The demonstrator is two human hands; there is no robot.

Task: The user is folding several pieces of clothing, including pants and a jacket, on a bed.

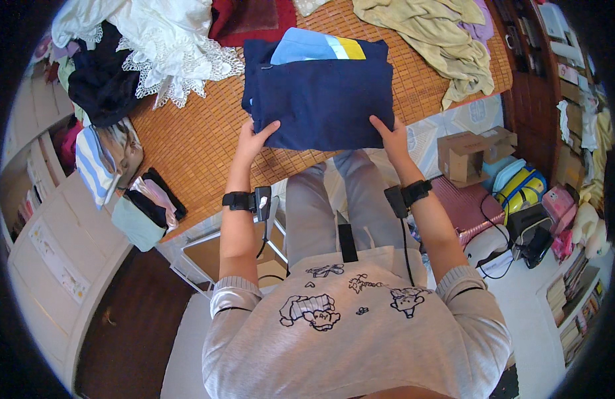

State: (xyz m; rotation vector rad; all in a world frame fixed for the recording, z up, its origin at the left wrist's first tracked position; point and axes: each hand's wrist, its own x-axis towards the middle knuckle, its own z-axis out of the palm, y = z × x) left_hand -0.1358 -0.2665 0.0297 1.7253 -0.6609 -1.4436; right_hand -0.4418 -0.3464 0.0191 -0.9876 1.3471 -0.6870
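Both hands grip a folded navy garment (324, 103) at its near corners, at the front of the mat-covered table. A light blue, white and yellow panel shows along its far side; the exact kind of garment cannot be made out. My left hand (255, 137) is closed on the left edge, thumb on top and fingers hidden underneath. On the opposite edge my right hand (392, 136) pinches the cloth the same way. The near edge of the garment reaches the table's front edge, above my legs.
A woven bamboo mat (188, 153) covers the table. White lace cloth (168, 46), a black garment (104, 80) and folded clothes (151, 203) lie left. A red cloth (251, 20) is at the back, a yellow garment (440, 40) at right. Cardboard boxes (460, 156) and a suitcase (467, 206) stand lower right.
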